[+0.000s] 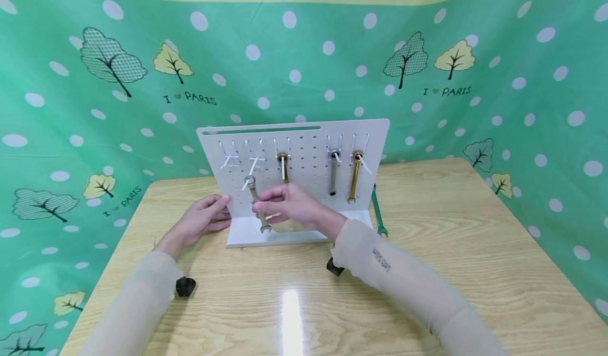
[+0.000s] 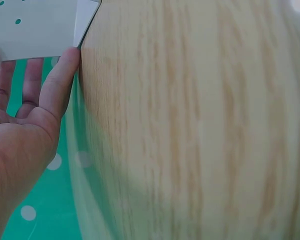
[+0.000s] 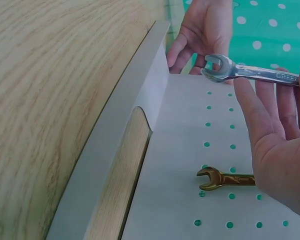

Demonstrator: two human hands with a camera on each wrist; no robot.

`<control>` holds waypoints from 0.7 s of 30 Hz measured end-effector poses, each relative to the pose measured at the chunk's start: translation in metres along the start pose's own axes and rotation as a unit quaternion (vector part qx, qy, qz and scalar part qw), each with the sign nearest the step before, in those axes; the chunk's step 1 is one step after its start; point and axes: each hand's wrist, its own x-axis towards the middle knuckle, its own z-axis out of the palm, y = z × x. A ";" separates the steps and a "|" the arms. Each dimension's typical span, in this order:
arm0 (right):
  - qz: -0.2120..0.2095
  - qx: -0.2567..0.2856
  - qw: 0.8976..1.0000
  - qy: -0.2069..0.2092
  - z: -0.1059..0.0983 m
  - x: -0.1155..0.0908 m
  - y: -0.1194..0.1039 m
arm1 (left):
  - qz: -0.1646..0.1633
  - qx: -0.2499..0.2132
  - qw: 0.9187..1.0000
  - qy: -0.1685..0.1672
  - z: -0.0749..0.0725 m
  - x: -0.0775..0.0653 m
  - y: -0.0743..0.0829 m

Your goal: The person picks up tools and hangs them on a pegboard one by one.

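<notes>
In the head view my right hand (image 1: 292, 205) pinches a silver combination wrench (image 1: 256, 200) between thumb and fingers. Its ring end is up, overlapping the tip of the second white hook (image 1: 254, 166) from the left, and its open jaw points down. The right wrist view shows the wrench (image 3: 267, 74) lying across the fingers. At the left edge of the white pegboard (image 1: 309, 187), my left hand (image 1: 201, 218) holds the board, thumb in front and other fingers partly hidden behind. A gold wrench (image 3: 230, 179) hangs beside the right hand.
On the board's right side hang a silver wrench (image 1: 333, 176) and a gold wrench (image 1: 354, 179). The leftmost hook (image 1: 230, 160) bears nothing. A green wrench (image 1: 378, 211) leans by the board's right edge. A dotted green curtain surrounds the wooden table (image 1: 427, 271).
</notes>
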 end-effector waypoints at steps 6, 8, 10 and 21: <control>0.004 0.005 1.000 0.019 0.001 0.004 0.002 | 0.002 -0.002 1.000 -0.004 -0.001 0.000 -0.002; -0.001 0.000 1.000 0.030 0.002 0.006 0.003 | 0.004 -0.003 1.000 -0.006 -0.001 0.000 -0.002; -0.004 -0.001 0.999 0.039 0.003 0.008 0.003 | 0.003 -0.005 1.000 -0.004 -0.001 0.000 -0.001; 0.007 0.012 0.996 0.086 0.000 0.012 0.000 | -0.002 0.001 1.000 -0.008 -0.002 -0.001 0.000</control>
